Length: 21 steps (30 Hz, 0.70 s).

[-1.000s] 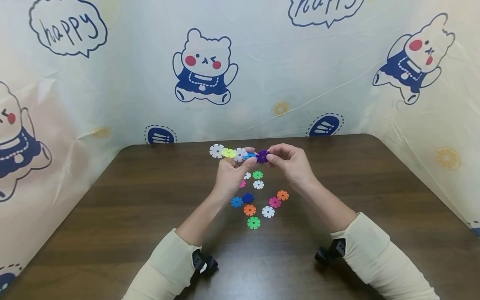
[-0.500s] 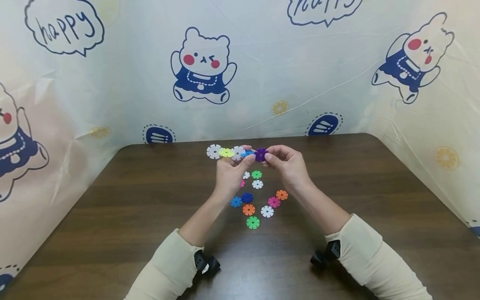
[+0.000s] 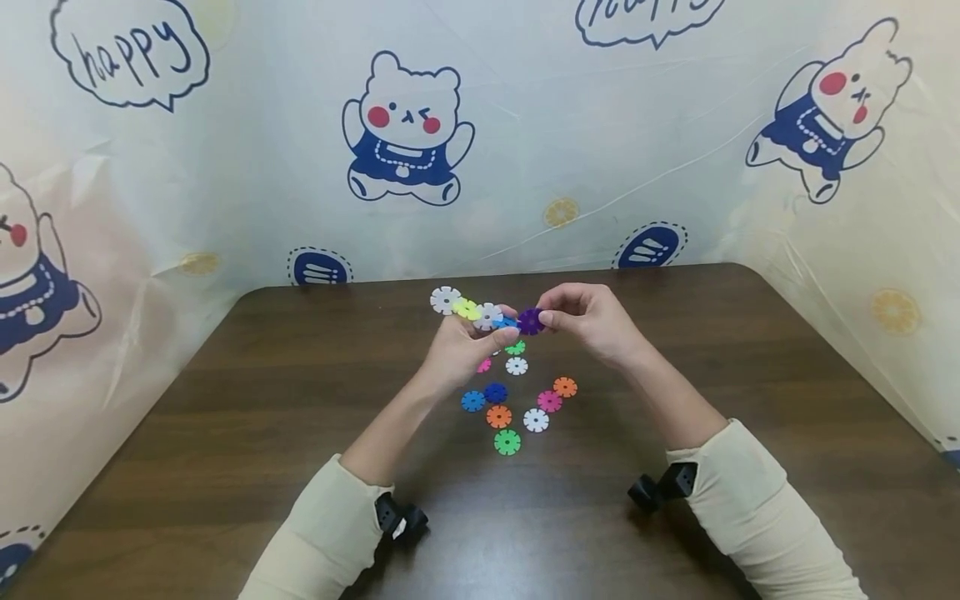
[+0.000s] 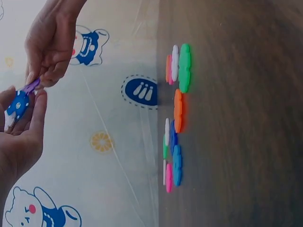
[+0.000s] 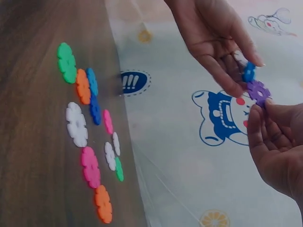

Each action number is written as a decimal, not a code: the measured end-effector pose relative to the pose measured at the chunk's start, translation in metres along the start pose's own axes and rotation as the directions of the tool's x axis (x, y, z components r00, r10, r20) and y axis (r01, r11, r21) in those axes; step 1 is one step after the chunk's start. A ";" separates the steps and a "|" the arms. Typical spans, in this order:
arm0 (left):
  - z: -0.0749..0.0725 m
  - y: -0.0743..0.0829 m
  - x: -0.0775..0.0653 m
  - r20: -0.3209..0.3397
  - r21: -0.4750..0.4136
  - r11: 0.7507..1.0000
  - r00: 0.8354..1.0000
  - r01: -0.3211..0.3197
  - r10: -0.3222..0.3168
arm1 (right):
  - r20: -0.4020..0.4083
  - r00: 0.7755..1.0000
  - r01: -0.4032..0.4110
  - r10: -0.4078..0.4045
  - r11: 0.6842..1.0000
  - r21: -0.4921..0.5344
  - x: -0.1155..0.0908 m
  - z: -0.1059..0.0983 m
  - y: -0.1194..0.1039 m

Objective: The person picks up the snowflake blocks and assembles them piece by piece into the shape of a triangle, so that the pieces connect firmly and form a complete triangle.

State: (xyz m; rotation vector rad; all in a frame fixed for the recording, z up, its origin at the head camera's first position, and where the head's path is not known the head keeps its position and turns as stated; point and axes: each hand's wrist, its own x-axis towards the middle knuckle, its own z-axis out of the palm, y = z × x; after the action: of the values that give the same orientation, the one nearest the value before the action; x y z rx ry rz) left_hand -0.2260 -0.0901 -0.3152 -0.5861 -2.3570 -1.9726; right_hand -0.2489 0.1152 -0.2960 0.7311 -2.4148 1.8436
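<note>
My left hand [image 3: 456,354] grips a chain of notched interlocking discs above the far part of the table, with the thumb over the blue disc [image 3: 505,322]. Leftward from it run a white disc [image 3: 487,316], a yellow disc [image 3: 467,309] and another white disc [image 3: 445,300] at the end. A purple disc [image 3: 531,322] makes up the right end, and my right hand [image 3: 596,325] pinches its outer edge between thumb and fingers. In the right wrist view the purple disc [image 5: 259,92] meets the blue disc [image 5: 249,72] edge to edge. Left-hand fingers partly cover the blue disc.
Several loose discs lie flat on the brown table [image 3: 300,433] below the hands, among them a green disc [image 3: 507,442], an orange disc [image 3: 498,417], a pink disc [image 3: 550,401] and a dark blue disc [image 3: 495,392]. A printed sheet [image 3: 525,167] hangs behind the table.
The chain has shifted slightly right and now slopes down toward its purple end, where it was nearly level. Both hands keep their hold; the loose discs stay put.
</note>
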 end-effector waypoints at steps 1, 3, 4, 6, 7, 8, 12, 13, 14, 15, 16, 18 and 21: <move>0.000 0.000 0.000 0.003 0.000 1.000 1.000 0.001 -0.001 | 0.009 1.000 0.003 -0.003 1.000 -0.009 0.000 -0.001 0.000; 0.001 -0.001 0.001 -0.030 -0.023 1.000 1.000 -0.006 0.005 | 0.004 1.000 0.001 -0.001 1.000 0.003 0.000 0.000 -0.001; 0.003 -0.002 0.001 -0.060 -0.045 0.999 0.998 -0.019 0.016 | -0.007 1.000 0.000 0.000 0.999 0.037 0.001 0.002 0.000; 0.007 -0.004 0.001 -0.140 -0.099 0.993 0.989 -0.065 0.051 | -0.050 0.999 0.001 0.007 0.989 0.146 0.001 0.007 0.001; 0.010 -0.004 0.002 -0.185 -0.133 0.986 0.980 -0.101 0.075 | -0.080 0.997 0.001 0.017 0.976 0.216 0.001 0.010 0.002; 0.013 -0.005 0.002 -0.230 -0.159 0.978 0.968 -0.136 0.098 | -0.112 0.993 0.005 0.029 0.955 0.295 0.001 0.015 0.003; 0.022 -0.004 0.005 -0.345 -0.226 0.936 0.921 -0.269 0.181 | -0.186 0.974 0.009 0.129 0.801 0.599 -0.002 0.033 0.001; 0.024 -0.003 0.006 -0.360 -0.233 0.927 0.912 -0.295 0.199 | -0.192 0.967 -0.001 0.166 0.758 0.652 -0.003 0.037 0.000; 0.025 -0.002 0.006 -0.368 -0.239 0.919 0.905 -0.312 0.212 | -0.195 0.960 -0.009 0.202 0.718 0.696 -0.004 0.040 -0.001; 0.026 -0.002 0.006 -0.369 -0.244 0.913 0.902 -0.328 0.225 | -0.197 0.952 -0.019 0.233 0.688 0.725 -0.005 0.043 -0.002; 0.026 -0.001 0.006 -0.367 -0.236 0.915 0.902 -0.327 0.228 | -0.202 0.946 -0.022 0.252 0.674 0.738 -0.006 0.045 -0.003; 0.024 -0.001 0.005 -0.346 -0.200 0.932 0.912 -0.302 0.221 | -0.224 0.945 -0.010 0.238 0.705 0.709 -0.007 0.045 -0.003; 0.018 0.000 0.004 -0.285 -0.137 0.964 0.941 -0.230 0.184 | -0.264 0.959 0.045 0.108 0.856 0.516 -0.007 0.037 0.000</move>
State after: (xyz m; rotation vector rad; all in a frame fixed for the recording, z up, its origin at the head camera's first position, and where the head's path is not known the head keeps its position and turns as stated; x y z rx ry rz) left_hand -0.2255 -0.0721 -0.3179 -0.5089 -1.9021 -2.0215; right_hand -0.2329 0.0835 -0.3097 0.3906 -1.7722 2.4507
